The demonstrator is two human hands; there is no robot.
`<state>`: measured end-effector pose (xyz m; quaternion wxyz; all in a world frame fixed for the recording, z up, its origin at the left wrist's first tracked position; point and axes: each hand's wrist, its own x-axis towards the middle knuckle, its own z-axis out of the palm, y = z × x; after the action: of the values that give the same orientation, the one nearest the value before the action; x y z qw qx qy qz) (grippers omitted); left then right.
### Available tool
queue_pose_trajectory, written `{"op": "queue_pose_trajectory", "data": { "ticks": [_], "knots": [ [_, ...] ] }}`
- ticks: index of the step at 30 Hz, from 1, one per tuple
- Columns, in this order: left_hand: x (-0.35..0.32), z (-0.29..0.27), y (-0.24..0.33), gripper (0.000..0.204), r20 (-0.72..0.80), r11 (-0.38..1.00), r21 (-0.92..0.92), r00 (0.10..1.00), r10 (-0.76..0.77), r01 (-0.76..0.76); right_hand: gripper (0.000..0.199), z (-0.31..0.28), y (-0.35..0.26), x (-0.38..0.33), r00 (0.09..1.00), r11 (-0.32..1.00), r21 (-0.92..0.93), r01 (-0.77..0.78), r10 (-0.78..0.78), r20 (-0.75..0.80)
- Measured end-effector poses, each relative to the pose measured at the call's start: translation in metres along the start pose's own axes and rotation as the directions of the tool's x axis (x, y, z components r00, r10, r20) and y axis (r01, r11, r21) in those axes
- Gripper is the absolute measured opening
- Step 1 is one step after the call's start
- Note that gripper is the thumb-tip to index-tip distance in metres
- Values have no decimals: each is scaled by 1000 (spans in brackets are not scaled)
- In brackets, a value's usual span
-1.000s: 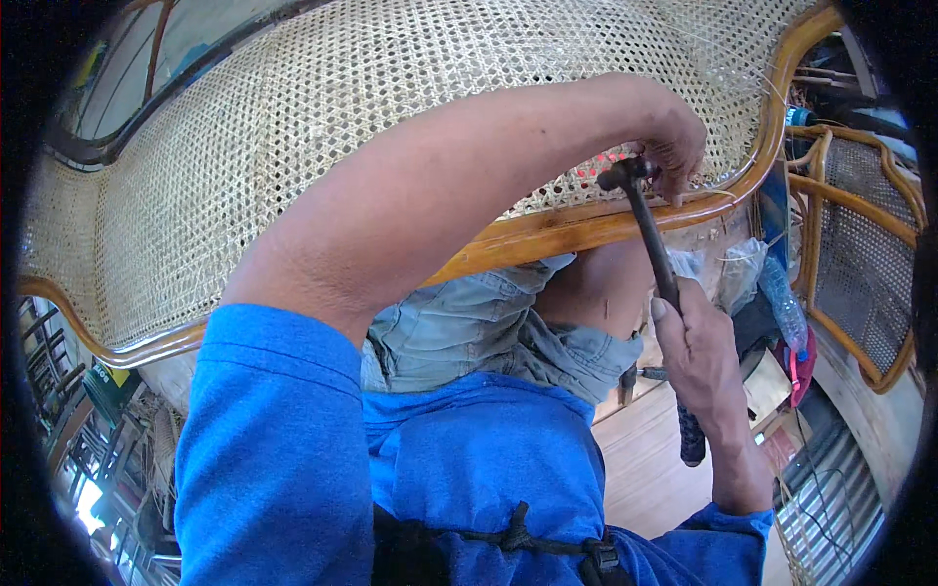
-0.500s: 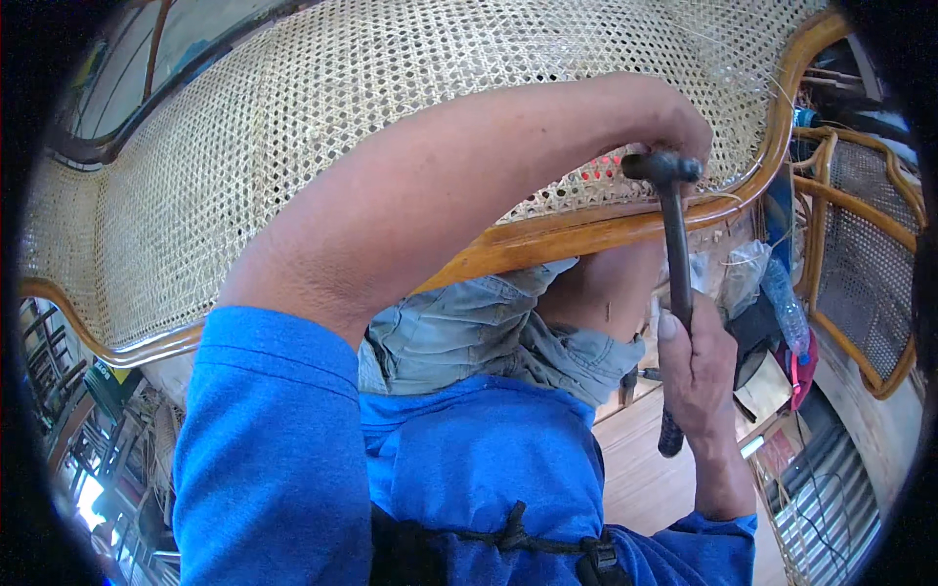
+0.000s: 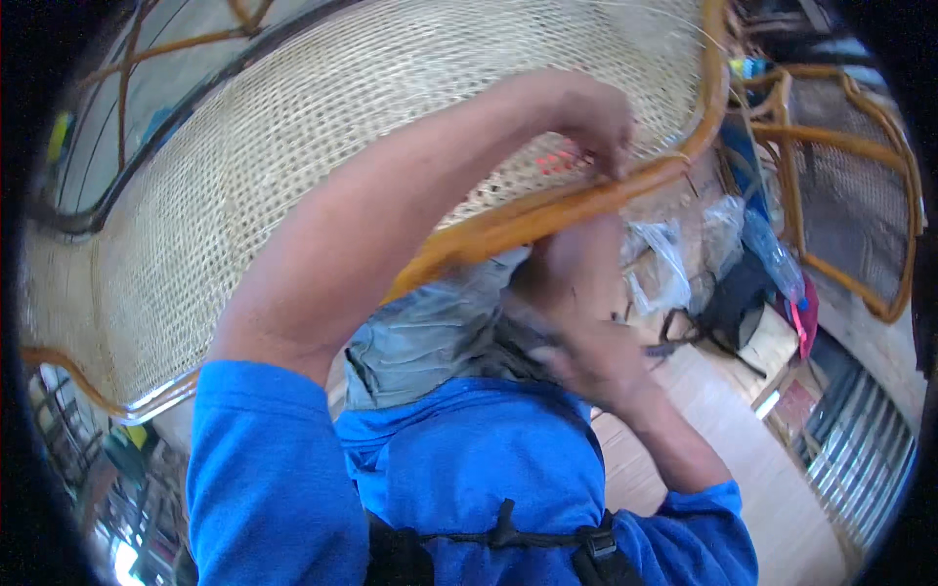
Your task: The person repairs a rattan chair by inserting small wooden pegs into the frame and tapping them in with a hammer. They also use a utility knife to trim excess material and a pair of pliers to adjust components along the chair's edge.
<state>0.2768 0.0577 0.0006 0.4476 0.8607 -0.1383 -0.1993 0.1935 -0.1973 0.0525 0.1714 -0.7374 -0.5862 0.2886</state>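
Observation:
A bent-wood frame (image 3: pixel 547 210) with a woven cane panel (image 3: pixel 322 127) lies across my lap. My left arm reaches over the panel, and my left hand (image 3: pixel 596 117) is curled down at the frame's inner edge near the right corner. Its fingertips are closed, but what they pinch is too small to make out. Small red marks show through the cane beside them. Below the frame, over my shorts, my right hand (image 3: pixel 601 366) is smeared by motion. It grips the hammer (image 3: pixel 526 320), which appears only as a dark blur.
To the right stands another cane-panelled wooden piece (image 3: pixel 855 146). Near it lie a clear plastic bag (image 3: pixel 660 269), a plastic bottle (image 3: pixel 772 249) and a black bag (image 3: pixel 738 298). Corrugated metal sheet (image 3: pixel 865 430) is at the lower right. Wooden furniture parts crowd the far left.
My right hand has swung left and down with the hammer, away from the frame's edge. My left hand stays at the frame's edge. The whole view has shifted and tilted.

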Motion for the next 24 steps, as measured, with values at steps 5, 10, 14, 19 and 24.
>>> {"op": "queue_pose_trajectory", "data": {
  "ticks": [5, 10, 14, 19, 24],
  "knots": [
    [-22, 6, 2, 30, -147, 990, -114, 984, -97, 81, 27, 33, -18, 7, 966, 934, 296, 198, -136, -218],
    [-32, 27, 26, 33, -365, 942, -297, 894, -262, 155, 15, 38, 107, -57, 572, 782, 390, -486, 622, -534],
    [-38, 48, 28, 28, -581, 944, -323, 772, -257, 70, 16, 55, 178, -87, 442, 645, 437, -626, 756, -483],
    [-42, 60, 33, 25, -611, 865, -502, 701, -368, 16, 14, 88, 201, -88, 485, 697, 222, -681, 657, -577],
    [-42, 70, 30, 22, -655, 835, -545, 658, -371, -72, 15, 92, 199, -89, 458, 678, 220, -701, 665, -590]
  ]
}}
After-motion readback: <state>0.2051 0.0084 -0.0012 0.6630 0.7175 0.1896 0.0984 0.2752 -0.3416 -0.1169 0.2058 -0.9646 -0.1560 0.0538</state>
